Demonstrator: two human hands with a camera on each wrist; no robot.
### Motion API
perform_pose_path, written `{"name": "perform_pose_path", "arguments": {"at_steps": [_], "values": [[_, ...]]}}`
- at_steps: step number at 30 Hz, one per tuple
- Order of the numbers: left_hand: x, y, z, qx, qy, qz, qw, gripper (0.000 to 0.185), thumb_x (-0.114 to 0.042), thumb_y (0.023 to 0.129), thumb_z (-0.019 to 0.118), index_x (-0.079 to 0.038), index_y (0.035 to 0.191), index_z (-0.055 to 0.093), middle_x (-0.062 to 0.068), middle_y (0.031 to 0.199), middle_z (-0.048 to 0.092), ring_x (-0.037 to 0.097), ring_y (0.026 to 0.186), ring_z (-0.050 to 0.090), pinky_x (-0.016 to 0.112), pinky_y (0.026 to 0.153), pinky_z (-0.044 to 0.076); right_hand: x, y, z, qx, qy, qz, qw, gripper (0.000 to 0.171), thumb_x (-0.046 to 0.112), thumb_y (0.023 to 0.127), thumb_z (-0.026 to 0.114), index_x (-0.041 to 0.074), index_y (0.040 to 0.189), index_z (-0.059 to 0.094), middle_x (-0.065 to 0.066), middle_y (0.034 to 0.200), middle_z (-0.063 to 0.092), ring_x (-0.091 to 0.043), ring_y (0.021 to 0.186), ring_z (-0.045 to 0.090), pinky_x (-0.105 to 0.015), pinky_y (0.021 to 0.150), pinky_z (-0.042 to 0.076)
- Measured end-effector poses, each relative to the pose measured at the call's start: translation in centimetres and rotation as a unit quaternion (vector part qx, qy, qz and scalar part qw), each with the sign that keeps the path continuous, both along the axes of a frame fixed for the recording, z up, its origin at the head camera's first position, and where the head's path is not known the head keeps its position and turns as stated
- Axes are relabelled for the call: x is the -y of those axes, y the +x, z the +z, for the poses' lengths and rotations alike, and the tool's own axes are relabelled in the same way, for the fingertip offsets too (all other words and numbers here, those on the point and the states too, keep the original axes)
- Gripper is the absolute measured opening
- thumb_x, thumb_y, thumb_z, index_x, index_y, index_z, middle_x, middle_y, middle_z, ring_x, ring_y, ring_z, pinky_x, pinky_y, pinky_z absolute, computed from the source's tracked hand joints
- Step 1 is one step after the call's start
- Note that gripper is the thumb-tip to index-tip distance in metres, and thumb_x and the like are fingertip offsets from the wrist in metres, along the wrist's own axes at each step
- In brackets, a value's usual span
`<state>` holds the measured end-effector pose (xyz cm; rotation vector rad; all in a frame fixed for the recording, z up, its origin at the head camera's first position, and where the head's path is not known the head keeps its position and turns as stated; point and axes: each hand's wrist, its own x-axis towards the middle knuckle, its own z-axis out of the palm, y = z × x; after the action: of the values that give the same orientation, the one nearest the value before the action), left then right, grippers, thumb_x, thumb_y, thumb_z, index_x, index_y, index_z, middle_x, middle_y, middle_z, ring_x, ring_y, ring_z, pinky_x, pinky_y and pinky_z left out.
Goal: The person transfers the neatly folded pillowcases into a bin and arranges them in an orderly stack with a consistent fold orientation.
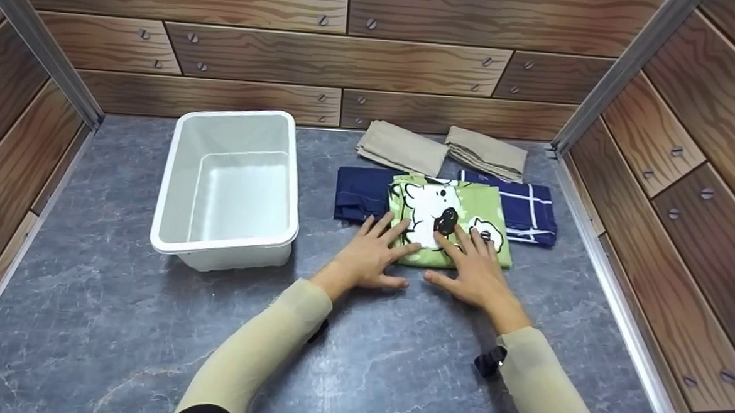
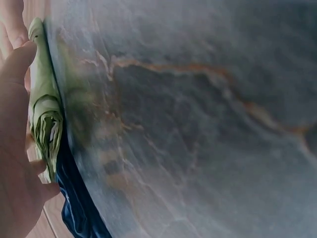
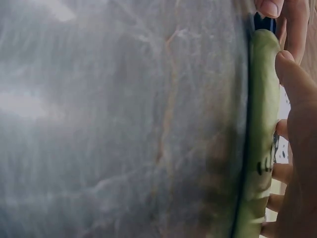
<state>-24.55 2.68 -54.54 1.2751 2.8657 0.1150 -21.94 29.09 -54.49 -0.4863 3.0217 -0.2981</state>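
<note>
A folded green cloth [image 1: 484, 203] with white cartoon animal prints lies over two navy pieces. My left hand [image 1: 368, 257] spreads its fingers at the cloth's near left corner, thumb pointing right. On the near right part rest the straight, spread fingers of my right hand [image 1: 477, 272]. Plain navy cloth [image 1: 361, 190] sticks out on the left, and navy cloth with white lines [image 1: 531, 212] on the right. Seen edge-on in the left wrist view, the green cloth [image 2: 47, 114] shows stacked layers; its rounded fold [image 3: 262, 124] appears in the right wrist view.
Two folded beige cloths [image 1: 402, 146] lie behind, near the back wall. A white plastic bin [image 1: 227, 244] stands to the left on the grey marbled surface [image 1: 358, 382]. Wood-patterned panels [image 1: 337, 60] enclose the back and sides, with a metal rail [image 1: 620, 308] along the right.
</note>
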Motion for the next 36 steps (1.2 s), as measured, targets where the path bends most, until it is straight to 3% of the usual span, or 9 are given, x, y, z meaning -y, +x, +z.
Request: {"name": "perform_pose_path", "arguments": {"at_steps": [11, 19, 28, 36], "values": [[-0.1, 0.8, -0.4, 0.005, 0.006, 0.0, 1.0, 0.081, -0.075, 0.088, 0.048, -0.035, 0.156, 0.032, 0.012, 0.166, 0.016, 0.045, 0.15, 0.012, 0.063, 0.119, 0.017, -0.2, 0.5, -1.0, -0.013, -0.005, 0.011, 1.0, 0.088, 0.079, 0.083, 0.052, 0.035, 0.156, 0.033, -0.017, 0.165, 0.018, -0.048, 0.15, 0.009, -0.07, 0.117, 0.005], [-0.2, 1.3, -0.5, 0.032, 0.029, 0.002, 0.9991, 0.082, -0.073, 0.088, 0.051, -0.03, 0.156, 0.034, 0.014, 0.166, 0.014, 0.046, 0.15, 0.01, 0.062, 0.119, 0.018, -0.5, 0.7, -0.7, -0.012, 0.008, 0.025, 1.0, 0.081, 0.073, 0.088, 0.052, 0.033, 0.156, 0.034, -0.018, 0.164, 0.019, -0.049, 0.149, 0.011, -0.07, 0.117, 0.007], [-0.1, 1.1, -0.5, 0.036, 0.038, 0.0, 0.9987, 0.083, -0.073, 0.088, 0.051, -0.029, 0.156, 0.034, 0.014, 0.166, 0.014, 0.047, 0.15, 0.01, 0.062, 0.119, 0.019, 0.3, 0.4, -0.1, -0.036, 0.026, 0.028, 0.999, 0.073, 0.062, 0.09, 0.061, 0.036, 0.154, 0.037, -0.019, 0.162, 0.025, -0.05, 0.148, 0.016, -0.072, 0.115, 0.01], [0.2, 0.3, -0.5, 0.026, 0.054, -0.003, 0.9982, 0.078, -0.071, 0.091, 0.049, -0.03, 0.155, 0.036, 0.011, 0.165, 0.021, 0.043, 0.15, 0.015, 0.062, 0.119, 0.019, 1.6, 0.1, -0.2, -0.076, 0.019, 0.067, 0.995, 0.067, 0.057, 0.09, 0.064, 0.035, 0.15, 0.044, -0.016, 0.159, 0.034, -0.046, 0.145, 0.027, -0.066, 0.117, 0.02]]}}
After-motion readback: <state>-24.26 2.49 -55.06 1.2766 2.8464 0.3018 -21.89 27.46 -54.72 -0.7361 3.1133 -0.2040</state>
